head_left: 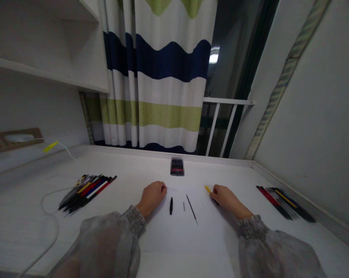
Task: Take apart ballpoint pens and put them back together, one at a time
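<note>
My right hand [224, 196] is closed around a yellow-and-black pen part [208, 189]; its yellow end sticks out past the fingers. My left hand [153, 196] rests closed at the left side of a white sheet of paper [174, 239], and whatever may be in its fingers is hidden. Between the hands, pen parts lie apart on the sheet: a short black pen piece [171, 206] near my left hand, a small grey spring-like piece [184, 206], and a thin dark ink refill [191, 208] lying at a slant.
At the left lies a pile of pens [89, 191], beside a white cable [57, 224]. A smaller group of pens [284, 201] is at the right. A dark phone-like device [177, 166], its screen blurred, sits at the desk's back edge, below a striped curtain [168, 92].
</note>
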`<state>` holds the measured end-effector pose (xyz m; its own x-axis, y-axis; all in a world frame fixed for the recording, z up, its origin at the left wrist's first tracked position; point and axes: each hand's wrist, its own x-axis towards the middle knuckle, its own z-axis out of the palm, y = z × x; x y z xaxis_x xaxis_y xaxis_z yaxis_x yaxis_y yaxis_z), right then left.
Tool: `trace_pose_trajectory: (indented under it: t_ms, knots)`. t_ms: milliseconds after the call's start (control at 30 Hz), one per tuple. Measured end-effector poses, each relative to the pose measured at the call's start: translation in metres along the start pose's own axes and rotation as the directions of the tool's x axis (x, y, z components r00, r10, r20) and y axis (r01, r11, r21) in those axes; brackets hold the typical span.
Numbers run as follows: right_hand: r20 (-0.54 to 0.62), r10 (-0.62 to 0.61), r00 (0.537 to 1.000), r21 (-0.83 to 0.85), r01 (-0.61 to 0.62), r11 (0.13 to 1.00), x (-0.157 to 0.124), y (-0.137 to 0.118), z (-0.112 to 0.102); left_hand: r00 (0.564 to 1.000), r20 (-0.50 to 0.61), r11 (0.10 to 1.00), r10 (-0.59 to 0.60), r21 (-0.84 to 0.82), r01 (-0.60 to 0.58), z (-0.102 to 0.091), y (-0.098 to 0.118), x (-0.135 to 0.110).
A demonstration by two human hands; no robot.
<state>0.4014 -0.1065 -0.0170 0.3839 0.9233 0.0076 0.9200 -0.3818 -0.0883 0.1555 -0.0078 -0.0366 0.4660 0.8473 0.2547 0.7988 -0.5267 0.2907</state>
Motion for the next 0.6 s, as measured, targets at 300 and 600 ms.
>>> trace_pose_trajectory:
  t_ms: [300,600]
  knots:
    - [0.286,-0.038,0.957,0.012,0.036,0.999,-0.011,0.0,-0.018,0.991,0.11,0.996,-0.074,-0.044,0.08,-0.001,-0.007,0.004]
    - [0.154,0.116,0.981,0.024,-0.121,0.992,0.01,0.033,-0.01,0.995,0.09,0.993,-0.044,-0.105,0.053,0.003,-0.012,0.007]
